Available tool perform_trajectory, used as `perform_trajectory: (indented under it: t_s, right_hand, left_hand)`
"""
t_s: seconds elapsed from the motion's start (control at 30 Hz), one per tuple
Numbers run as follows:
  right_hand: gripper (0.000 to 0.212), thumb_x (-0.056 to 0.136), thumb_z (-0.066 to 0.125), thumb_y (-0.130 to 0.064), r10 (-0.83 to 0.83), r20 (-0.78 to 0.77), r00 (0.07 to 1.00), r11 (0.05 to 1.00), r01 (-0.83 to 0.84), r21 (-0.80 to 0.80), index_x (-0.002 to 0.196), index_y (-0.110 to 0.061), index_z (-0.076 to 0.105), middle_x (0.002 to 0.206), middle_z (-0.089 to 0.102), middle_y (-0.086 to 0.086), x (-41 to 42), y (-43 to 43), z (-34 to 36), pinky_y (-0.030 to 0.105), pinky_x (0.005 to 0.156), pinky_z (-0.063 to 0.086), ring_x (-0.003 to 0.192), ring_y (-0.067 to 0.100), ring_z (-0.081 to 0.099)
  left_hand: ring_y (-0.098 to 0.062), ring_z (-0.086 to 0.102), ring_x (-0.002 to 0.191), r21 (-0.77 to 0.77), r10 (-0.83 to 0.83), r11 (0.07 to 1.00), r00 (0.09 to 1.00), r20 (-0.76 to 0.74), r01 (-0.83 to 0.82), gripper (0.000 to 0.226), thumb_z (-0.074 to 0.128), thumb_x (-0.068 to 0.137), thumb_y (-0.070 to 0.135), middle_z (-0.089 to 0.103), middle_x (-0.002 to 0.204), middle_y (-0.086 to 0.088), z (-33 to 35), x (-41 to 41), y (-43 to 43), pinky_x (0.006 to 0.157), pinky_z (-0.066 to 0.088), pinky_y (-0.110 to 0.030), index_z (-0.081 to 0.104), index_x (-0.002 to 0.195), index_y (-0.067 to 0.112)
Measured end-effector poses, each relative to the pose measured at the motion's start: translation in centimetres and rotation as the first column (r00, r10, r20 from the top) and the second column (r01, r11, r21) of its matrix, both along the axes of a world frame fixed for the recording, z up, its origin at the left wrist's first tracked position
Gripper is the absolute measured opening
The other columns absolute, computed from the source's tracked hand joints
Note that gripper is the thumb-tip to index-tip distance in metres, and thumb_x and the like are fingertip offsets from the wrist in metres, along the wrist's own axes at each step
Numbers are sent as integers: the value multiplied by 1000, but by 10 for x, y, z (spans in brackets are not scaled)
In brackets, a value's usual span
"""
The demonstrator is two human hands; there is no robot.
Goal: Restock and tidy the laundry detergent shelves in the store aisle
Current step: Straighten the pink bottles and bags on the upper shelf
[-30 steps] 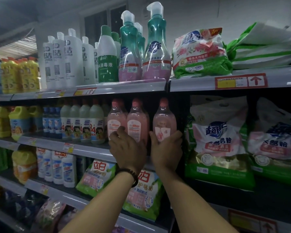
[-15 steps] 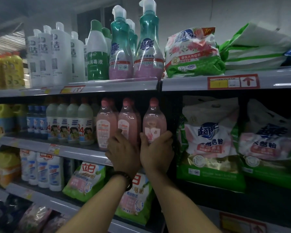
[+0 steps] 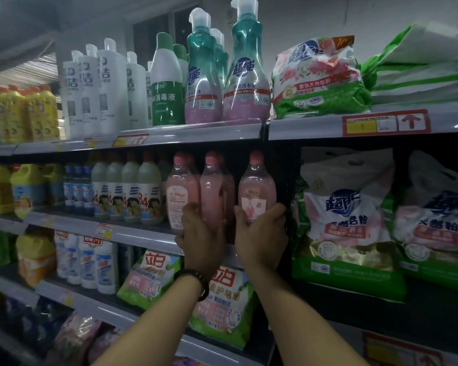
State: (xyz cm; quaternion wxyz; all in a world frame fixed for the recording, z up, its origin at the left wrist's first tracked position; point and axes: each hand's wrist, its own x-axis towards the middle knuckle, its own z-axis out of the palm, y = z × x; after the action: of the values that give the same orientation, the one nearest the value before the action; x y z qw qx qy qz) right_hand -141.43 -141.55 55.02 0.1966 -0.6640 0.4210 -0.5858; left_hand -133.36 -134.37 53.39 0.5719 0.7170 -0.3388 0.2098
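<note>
Two bare forearms reach up from the bottom edge, the left one wearing a dark bead bracelet (image 3: 196, 282). The left hand (image 3: 200, 239) wraps its grip around the lower body of the middle pink bottle (image 3: 214, 191); the right hand (image 3: 261, 239) cups the base of the right pink bottle (image 3: 257, 186), fingers curled on its label side. Both bottles stand upright on the middle shelf (image 3: 132, 235), beside a third pink bottle (image 3: 181, 194) to the left. Right of them sit large detergent powder bags (image 3: 347, 215). Below hang green-and-pink soap powder bags (image 3: 151, 278). On the top shelf (image 3: 196, 133) stand teal pump bottles (image 3: 246, 75) and white bottles (image 3: 109, 88).
</note>
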Motion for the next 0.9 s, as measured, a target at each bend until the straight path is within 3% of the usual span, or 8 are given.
perform_trajectory:
  t_s: [0.13, 0.27, 0.37, 0.4, 0.47, 0.63, 0.8, 0.9]
  right_hand:
    - [85, 84, 65, -74, 5, 5, 1000, 1000, -5, -5, 137, -17, 32, 120, 61, 12, 0, 0, 0, 48, 78, 62, 99, 29, 69]
    - [85, 84, 65, -74, 16, 4, 1000, 1000, -16, 2, 137, -18, 30, 119, 62, 13, 1, -1, 1, 49, 77, 62, 97, 30, 69]
    - [84, 83, 66, -74, 23, 16, 1000, 1000, -24, 11, 136, -18, 30, 118, 63, 13, 1, -1, 1, 50, 77, 62, 96, 31, 70]
    - [84, 83, 66, -74, 26, 21, 999, 1000, -26, 12, 135, -18, 31, 117, 63, 13, 1, 0, 1, 50, 77, 62, 96, 31, 70]
    - [83, 82, 66, -74, 29, 36, 999, 999, -29, 15, 134, -19, 31, 115, 63, 12, 1, 0, 1, 50, 75, 62, 94, 31, 70]
    - [86, 80, 71, -72, 38, 50, 998, 999, -40, 37, 136, -20, 32, 115, 64, 11, 0, 1, 2, 49, 73, 63, 93, 30, 72]
    - [83, 71, 86, -44, 84, 45, 996, 993, -87, 78, 128, -27, 29, 116, 61, 8, -2, -1, 2, 51, 76, 63, 100, 32, 70]
    - [79, 69, 84, -41, 106, 51, 993, 990, -110, 87, 125, -28, 29, 112, 60, 5, -3, -2, 2, 50, 77, 63, 98, 31, 69]
  left_hand:
    - [-27, 64, 116, 8, 18, 1000, 1000, -13, -18, 47, 66, 97, 25, 66, 119, 4, 3, -2, 4, 111, 29, -61, 32, 130, 29]
    - [-24, 63, 121, 89, -220, 971, 975, -31, 222, 43, 60, 102, 23, 62, 123, 10, 5, 16, 18, 113, 38, -62, 32, 132, 38]
    - [-24, 62, 128, 71, -351, 930, 928, -127, 361, 42, 60, 103, 18, 62, 132, 3, 13, 23, 25, 100, 56, -42, 34, 127, 40]
    - [-23, 62, 129, 24, -347, 935, 928, -132, 353, 43, 61, 101, 16, 61, 134, 1, 13, 21, 24, 96, 58, -37, 36, 129, 37]
    - [-23, 61, 128, -72, -289, 956, 953, -93, 283, 50, 63, 97, 19, 55, 139, -1, 9, 14, 20, 97, 60, -45, 36, 136, 34]
    - [-33, 53, 124, -76, 81, 994, 996, 47, -77, 55, 63, 94, 7, 47, 135, -11, 5, -20, 8, 99, 52, -58, 36, 140, 23]
    - [-36, 50, 126, -58, 131, 990, 991, 13, -130, 63, 70, 88, 5, 41, 141, -17, 9, -25, 3, 101, 53, -53, 41, 144, 15]
    - [-35, 51, 123, 18, 177, 984, 983, 54, -178, 60, 67, 90, 16, 46, 137, -16, 10, -25, 1, 102, 48, -51, 42, 144, 13]
